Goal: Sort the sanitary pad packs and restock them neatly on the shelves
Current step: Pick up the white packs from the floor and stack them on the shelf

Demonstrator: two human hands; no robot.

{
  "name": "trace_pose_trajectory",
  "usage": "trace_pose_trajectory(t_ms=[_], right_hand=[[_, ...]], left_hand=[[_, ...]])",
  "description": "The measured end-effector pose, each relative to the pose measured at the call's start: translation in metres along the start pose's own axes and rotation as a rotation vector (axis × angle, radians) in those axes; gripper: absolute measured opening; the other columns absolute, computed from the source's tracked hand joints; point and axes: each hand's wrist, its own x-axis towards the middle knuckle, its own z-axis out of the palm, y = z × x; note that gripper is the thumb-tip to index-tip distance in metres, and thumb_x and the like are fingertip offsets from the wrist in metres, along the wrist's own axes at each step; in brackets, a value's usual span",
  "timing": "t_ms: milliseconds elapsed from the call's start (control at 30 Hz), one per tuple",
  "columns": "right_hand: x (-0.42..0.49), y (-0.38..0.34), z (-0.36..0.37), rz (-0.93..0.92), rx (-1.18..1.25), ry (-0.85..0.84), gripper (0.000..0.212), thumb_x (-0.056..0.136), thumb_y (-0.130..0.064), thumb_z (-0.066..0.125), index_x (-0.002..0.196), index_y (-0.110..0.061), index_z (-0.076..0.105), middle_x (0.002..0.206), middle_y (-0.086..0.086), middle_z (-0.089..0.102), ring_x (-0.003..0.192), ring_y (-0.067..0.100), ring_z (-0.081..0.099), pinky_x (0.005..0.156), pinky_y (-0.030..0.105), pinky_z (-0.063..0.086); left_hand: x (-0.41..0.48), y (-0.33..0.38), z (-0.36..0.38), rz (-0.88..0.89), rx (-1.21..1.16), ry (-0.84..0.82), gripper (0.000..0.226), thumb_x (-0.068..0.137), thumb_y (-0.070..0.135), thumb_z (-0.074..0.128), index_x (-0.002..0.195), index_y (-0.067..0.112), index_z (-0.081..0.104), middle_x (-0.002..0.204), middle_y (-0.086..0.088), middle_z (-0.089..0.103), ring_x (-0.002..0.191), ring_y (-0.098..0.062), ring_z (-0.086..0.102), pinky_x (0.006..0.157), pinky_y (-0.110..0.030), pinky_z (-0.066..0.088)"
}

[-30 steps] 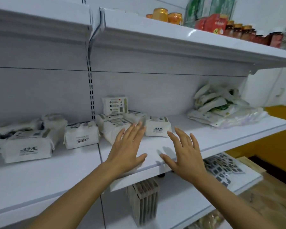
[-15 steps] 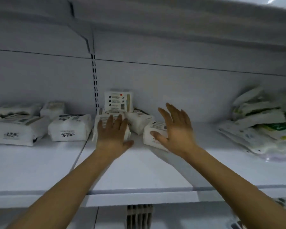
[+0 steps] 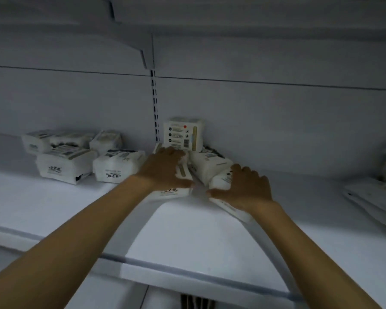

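Left hand [image 3: 165, 169] lies spread flat on the front pad pack [image 3: 173, 192]; right hand [image 3: 243, 188] curls its fingers over the tilted pad pack [image 3: 221, 179] just beside it; both packs sit on the white shelf [image 3: 198, 237], below an upright pack [image 3: 183, 134]

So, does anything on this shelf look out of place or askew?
Yes. The cluster by the slotted post is jumbled. An upright pack stands against the back wall above the flat ones, and the angled pack at the cluster's right lies diagonal to the shelf edge.
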Motion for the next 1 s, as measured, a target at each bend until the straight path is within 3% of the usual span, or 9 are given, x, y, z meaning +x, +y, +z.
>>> trace_pose_trajectory(t_ms=[133,333,533,600,667,767,833,900,1000], right_hand=[[-0.006,0.000,0.002,-0.011,0.000,0.084,0.095,0.071,-0.083,0.047,0.139,-0.018,0.032,0.132,0.005,0.048,0.120,0.027,0.046,0.101,0.040,0.032],[-0.011,-0.006,0.005,-0.032,-0.025,0.125,0.085,0.076,-0.076,0.047,0.135,-0.016,0.035,0.127,0.005,0.049,0.115,0.027,0.047,0.100,0.040,0.031],[-0.012,-0.011,0.004,-0.037,-0.013,0.110,0.084,0.077,-0.076,0.047,0.135,-0.016,0.036,0.126,0.005,0.050,0.115,0.026,0.048,0.101,0.039,0.031],[-0.012,-0.012,0.003,-0.038,-0.007,0.123,0.084,0.077,-0.076,0.047,0.135,-0.016,0.036,0.126,0.005,0.051,0.114,0.026,0.049,0.099,0.039,0.033],[-0.013,-0.011,0.003,-0.038,-0.007,0.135,0.085,0.077,-0.077,0.047,0.135,-0.016,0.036,0.126,0.005,0.052,0.115,0.027,0.050,0.098,0.038,0.034],[-0.013,-0.009,0.004,-0.031,-0.009,0.150,0.088,0.075,-0.078,0.046,0.136,-0.016,0.036,0.127,0.006,0.052,0.116,0.027,0.050,0.098,0.038,0.034],[-0.012,-0.008,0.005,-0.028,-0.009,0.164,0.088,0.075,-0.079,0.046,0.135,-0.016,0.037,0.127,0.006,0.053,0.116,0.027,0.051,0.098,0.039,0.035],[-0.012,-0.008,0.006,-0.029,-0.019,0.178,0.088,0.074,-0.079,0.046,0.135,-0.015,0.038,0.126,0.006,0.054,0.115,0.028,0.051,0.098,0.039,0.035],[-0.012,-0.008,0.008,-0.037,-0.040,0.205,0.086,0.075,-0.078,0.046,0.133,-0.015,0.039,0.123,0.007,0.055,0.113,0.028,0.052,0.096,0.039,0.036]], left_hand=[[-0.010,-0.005,0.021,-0.124,-0.076,0.080,0.104,0.047,0.090,0.045,0.134,0.034,0.041,0.131,0.004,0.046,0.119,-0.021,0.043,0.101,-0.036,0.037],[-0.010,0.001,0.012,-0.165,0.026,-0.088,0.111,0.055,0.080,0.068,0.145,0.035,0.020,0.132,0.007,0.049,0.117,-0.018,0.051,0.098,-0.033,0.041],[-0.015,0.013,-0.019,-0.184,-0.081,-0.385,0.077,0.072,0.073,0.062,0.130,0.028,0.039,0.125,0.010,0.051,0.113,-0.016,0.052,0.080,-0.022,0.038],[-0.015,0.014,-0.030,-0.192,-0.248,-0.507,0.063,0.076,0.073,0.056,0.114,0.022,0.054,0.116,0.009,0.061,0.104,-0.014,0.059,0.082,-0.023,0.046],[-0.018,0.012,-0.035,-0.249,-0.566,-0.597,0.072,0.072,0.077,0.056,0.120,0.023,0.058,0.117,0.001,0.067,0.105,-0.017,0.065,0.094,-0.034,0.051],[-0.026,0.017,-0.031,-0.336,-0.530,-0.516,0.084,0.074,0.081,0.041,0.134,0.023,0.050,0.131,-0.001,0.060,0.113,-0.021,0.060,0.093,-0.032,0.047],[-0.029,0.024,-0.030,-0.321,-0.273,-0.286,0.071,0.087,0.073,0.034,0.136,0.023,0.048,0.141,-0.001,0.051,0.122,-0.022,0.051,0.091,-0.028,0.039],[-0.034,0.034,-0.042,-0.300,-0.256,-0.087,0.060,0.093,0.063,0.036,0.138,0.024,0.045,0.147,0.000,0.044,0.131,-0.023,0.043,0.099,-0.030,0.036],[-0.043,0.051,-0.049,-0.223,-0.286,-0.069,0.072,0.086,0.073,0.036,0.142,0.027,0.039,0.151,0.001,0.037,0.135,-0.023,0.037,0.104,-0.033,0.034]])
